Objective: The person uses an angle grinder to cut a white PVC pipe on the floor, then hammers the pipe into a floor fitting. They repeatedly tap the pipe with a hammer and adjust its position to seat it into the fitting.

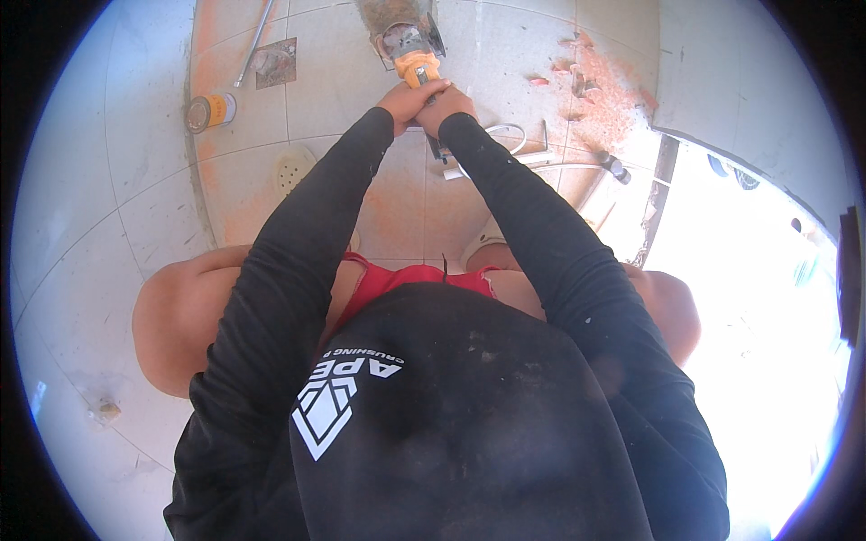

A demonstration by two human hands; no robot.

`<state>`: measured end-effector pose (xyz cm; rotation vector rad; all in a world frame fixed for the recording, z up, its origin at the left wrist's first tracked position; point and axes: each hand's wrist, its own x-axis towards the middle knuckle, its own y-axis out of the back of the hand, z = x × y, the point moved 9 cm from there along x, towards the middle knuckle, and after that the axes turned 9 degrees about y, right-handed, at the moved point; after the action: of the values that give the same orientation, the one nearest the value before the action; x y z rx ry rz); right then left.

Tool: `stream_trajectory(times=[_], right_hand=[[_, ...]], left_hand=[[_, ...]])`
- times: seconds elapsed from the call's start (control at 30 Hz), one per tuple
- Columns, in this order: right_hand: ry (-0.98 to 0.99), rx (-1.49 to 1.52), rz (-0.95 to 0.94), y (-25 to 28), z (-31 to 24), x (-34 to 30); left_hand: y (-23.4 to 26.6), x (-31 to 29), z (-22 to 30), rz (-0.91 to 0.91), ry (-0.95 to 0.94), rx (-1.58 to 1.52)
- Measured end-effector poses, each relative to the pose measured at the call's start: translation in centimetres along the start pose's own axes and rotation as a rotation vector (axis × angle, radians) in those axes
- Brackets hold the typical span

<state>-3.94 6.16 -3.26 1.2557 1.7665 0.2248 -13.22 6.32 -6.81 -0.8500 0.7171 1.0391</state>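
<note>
Straight ahead, both arms reach out in black sleeves to a yellow-orange angle grinder [418,68]. My left hand [406,103] is closed around the rear of its body. Beside it, my right hand [444,107] also grips the tool, and the two hands touch. The grinder's grey metal head [402,41] points away from me at a rough, brownish patch [390,11] at the top edge. Its disc cannot be clearly made out, and the hands cover the grinder's rear.
A yellow-and-dark can [212,113] lies left, near a metal rod [254,43] and a square floor opening [275,63]. Orange rubble [591,95] is scattered at right. Nearer are white tubing [514,133] and a dark-headed hammer-like tool [614,168]. A cream perforated piece [293,170] rests left.
</note>
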Motion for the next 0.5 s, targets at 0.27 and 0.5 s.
stream_trajectory(times=[0.27,0.5], right_hand=[[0.007,-0.009,0.001,-0.07,0.13,-0.18],[-0.019,0.003,-0.019,-0.14,0.24,-0.11]], left_hand=[[-0.06,0.07,-0.25,-0.005,0.003,-0.018],[-0.16,0.16,-0.31,-0.012,0.013,-0.034]])
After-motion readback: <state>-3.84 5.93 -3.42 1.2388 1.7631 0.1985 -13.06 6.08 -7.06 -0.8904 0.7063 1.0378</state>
